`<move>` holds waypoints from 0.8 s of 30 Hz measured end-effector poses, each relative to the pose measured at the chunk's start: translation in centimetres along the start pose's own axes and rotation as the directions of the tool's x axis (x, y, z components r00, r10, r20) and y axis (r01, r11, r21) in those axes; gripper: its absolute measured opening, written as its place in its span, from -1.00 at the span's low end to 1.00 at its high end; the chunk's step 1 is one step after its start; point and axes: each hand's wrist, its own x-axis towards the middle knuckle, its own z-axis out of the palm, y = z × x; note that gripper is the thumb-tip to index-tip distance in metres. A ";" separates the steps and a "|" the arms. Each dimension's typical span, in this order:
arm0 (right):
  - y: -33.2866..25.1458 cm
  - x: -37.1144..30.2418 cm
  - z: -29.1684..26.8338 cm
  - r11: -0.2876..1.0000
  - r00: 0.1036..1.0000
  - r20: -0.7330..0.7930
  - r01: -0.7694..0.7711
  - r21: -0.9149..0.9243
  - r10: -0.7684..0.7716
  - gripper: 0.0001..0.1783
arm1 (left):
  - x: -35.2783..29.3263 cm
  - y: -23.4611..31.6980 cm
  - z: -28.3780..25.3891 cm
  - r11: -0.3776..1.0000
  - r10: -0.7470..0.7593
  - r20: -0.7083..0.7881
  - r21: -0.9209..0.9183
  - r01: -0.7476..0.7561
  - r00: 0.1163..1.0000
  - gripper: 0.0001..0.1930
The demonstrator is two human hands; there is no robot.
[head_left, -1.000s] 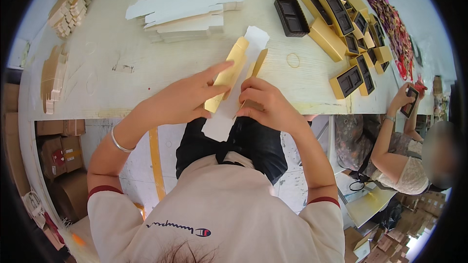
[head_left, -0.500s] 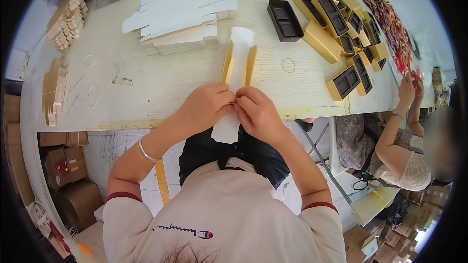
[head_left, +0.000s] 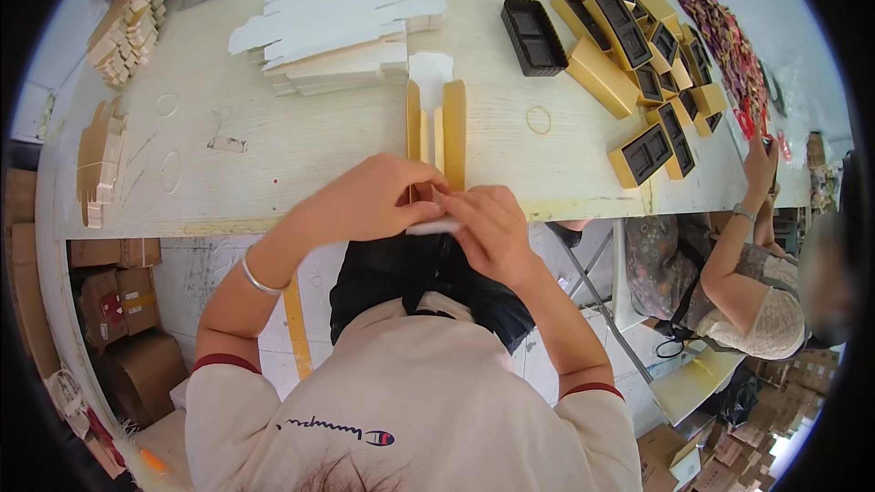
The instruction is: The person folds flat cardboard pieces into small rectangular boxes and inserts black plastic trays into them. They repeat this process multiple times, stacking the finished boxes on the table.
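Observation:
A gold cardboard box [head_left: 454,128], white on the inside, lies partly folded at the table's front edge, its sides standing up and its far flap flat. Both hands meet at its near end. My left hand [head_left: 387,200] has thumb and fingers pinched on that end from the left. From the right, my right hand [head_left: 488,226] grips the same end, fingertips against those of the left. A white flap [head_left: 432,229] shows just below the fingers, over the table edge. The fingers cover the near corners.
Flat white box blanks [head_left: 346,14] are piled at the back. A black plastic tray [head_left: 532,36] and gold boxes with black trays [head_left: 622,29] stand on the right. Folded card pieces [head_left: 102,164] lie left. Another person [head_left: 752,287] works at far right.
The box's sides now stand nearer upright and its near flap, which hung down toward my lap, has been folded up. The box has shifted slightly left.

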 end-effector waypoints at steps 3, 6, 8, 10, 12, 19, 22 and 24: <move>0.0 1.1 0.8 0.915 0.942 -0.032 -0.316 0.252 0.335 -0.54 | -0.2 -0.3 -1.5 0.862 -0.127 0.126 -0.477 0.173 0.984 -0.68; -0.3 1.3 1.8 0.649 0.816 0.006 -0.465 0.602 0.579 -0.64 | -0.3 -0.9 -0.3 0.938 -0.112 0.002 -0.331 0.106 0.994 -0.72; -0.8 1.7 1.3 0.695 0.800 0.016 -0.531 0.484 0.600 -0.69 | -0.4 -1.2 0.8 0.970 -0.088 -0.128 -0.236 0.056 0.988 -0.78; -0.7 1.8 1.4 0.890 0.905 -0.084 -0.389 0.240 0.418 -0.68 | -0.4 -1.4 1.6 0.986 0.003 -0.266 -0.162 -0.048 0.964 -0.83; -1.1 1.5 1.1 0.955 0.954 -0.043 -0.298 -0.010 0.297 -0.69 | -0.1 -1.9 2.2 0.985 0.172 -0.371 0.052 -0.164 0.913 -0.83; -0.8 1.6 0.5 0.952 0.969 0.181 -0.112 -0.286 0.168 -0.75 | -1.2 -1.5 3.7 0.929 0.302 -0.390 0.327 -0.176 0.870 -0.87; -0.3 2.8 -0.2 0.945 0.861 0.409 -0.214 -0.248 0.302 -0.80 | -1.5 -1.9 3.5 0.888 0.298 -0.288 0.433 -0.154 0.910 -0.86; 0.1 3.4 -0.9 0.933 0.812 0.478 -0.356 -0.049 0.334 -0.74 | -1.0 -1.5 2.2 0.895 0.229 -0.176 0.424 -0.137 0.957 -0.87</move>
